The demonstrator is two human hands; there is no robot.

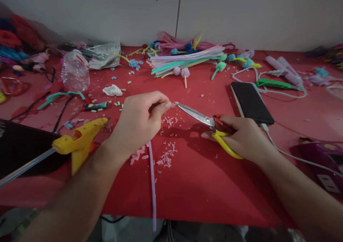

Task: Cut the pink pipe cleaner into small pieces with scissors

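Observation:
My left hand (pixel 144 118) is closed in a pinch at the centre, with a small pale pink piece (pixel 173 104) showing at its fingertips. From beneath that hand a lilac fuzzy stem (pixel 152 184), like a pipe cleaner, runs down past the table's front edge; whether the fingers hold it is hidden. My right hand (pixel 241 136) grips scissors (pixel 195 115) with red and yellow handles. The blade tips point left and meet the pink piece. Pink clippings (pixel 166 156) lie scattered on the red table (pixel 203 188) below.
A yellow glue gun (pixel 77 136) stands at left, near a clear plastic bottle (pixel 75 70). Bundled pastel pipe cleaners (pixel 184 60) and small fuzzy balls lie at the back. To the right are a phone (pixel 252 102) on a cable and a green cutter (pixel 276 83).

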